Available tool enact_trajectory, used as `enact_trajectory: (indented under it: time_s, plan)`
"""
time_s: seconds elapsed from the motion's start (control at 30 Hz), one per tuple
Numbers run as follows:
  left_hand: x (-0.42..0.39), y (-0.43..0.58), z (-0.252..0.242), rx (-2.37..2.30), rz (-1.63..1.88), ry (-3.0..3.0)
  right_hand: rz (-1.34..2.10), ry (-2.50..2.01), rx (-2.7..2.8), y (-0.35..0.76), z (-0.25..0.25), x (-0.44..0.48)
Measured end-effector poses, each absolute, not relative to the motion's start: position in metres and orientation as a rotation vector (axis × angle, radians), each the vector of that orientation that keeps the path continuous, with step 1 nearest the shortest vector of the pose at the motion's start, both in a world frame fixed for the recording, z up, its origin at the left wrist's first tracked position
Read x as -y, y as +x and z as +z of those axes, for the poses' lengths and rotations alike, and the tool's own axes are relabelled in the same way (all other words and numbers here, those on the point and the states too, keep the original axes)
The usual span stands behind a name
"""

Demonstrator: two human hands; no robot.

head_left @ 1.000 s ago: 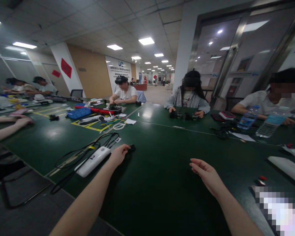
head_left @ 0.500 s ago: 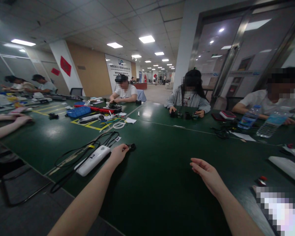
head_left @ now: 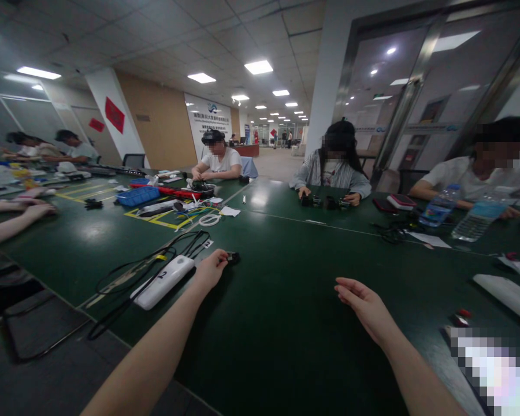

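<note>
Recessed ceiling panels (head_left: 259, 67) cast cool, even light from above, yet the room reads rather dim. The dark green table (head_left: 286, 323) shows pale glare patches at its left and far side. Shadows are soft; a faint one lies under the left hand (head_left: 211, 269), and the small black part (head_left: 233, 256) it pinches is too dark to make out. The wide lens bends lines at the edges. A pixelated block (head_left: 489, 370) covers the lower right corner.

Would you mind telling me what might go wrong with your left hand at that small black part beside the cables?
The small black part sits at the fingertips of the left hand; a loose pinch might let it skid over the green table. The black cables and white device lie beside that forearm; a sweep could snag them.
</note>
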State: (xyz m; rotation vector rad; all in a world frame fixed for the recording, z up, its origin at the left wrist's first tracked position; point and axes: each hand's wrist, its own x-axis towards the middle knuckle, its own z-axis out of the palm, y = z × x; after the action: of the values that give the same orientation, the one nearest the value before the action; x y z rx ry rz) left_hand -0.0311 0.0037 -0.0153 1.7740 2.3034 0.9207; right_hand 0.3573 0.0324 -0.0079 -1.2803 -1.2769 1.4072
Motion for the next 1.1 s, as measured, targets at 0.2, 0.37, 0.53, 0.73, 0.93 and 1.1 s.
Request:
enact_trajectory:
  time_s: [0.2,0.37,0.53,0.73,0.93,1.1]
  plan:
    - [-0.006,-0.03,-0.017,-2.26,0.961,1.754,1.412,-1.285,1.279,0.358,-0.006,-0.031]
    - [-0.011,-0.034,-0.022,-2.19,1.09,1.72,1.415,-1.28,1.29,0.359,-0.01,-0.033]
    - [-0.012,-0.035,-0.023,-2.161,1.091,1.709,1.412,-1.286,1.295,0.359,-0.01,-0.034]
    - [-0.01,-0.033,-0.018,-2.204,0.926,1.823,1.401,-1.299,1.274,0.357,-0.005,-0.031]
    - [-0.01,-0.032,-0.014,-2.259,0.787,1.952,1.396,-1.295,1.274,0.356,-0.006,-0.031]
    - [-0.011,-0.034,-0.011,-2.261,0.725,2.234,1.403,-1.29,1.285,0.356,-0.007,-0.032]
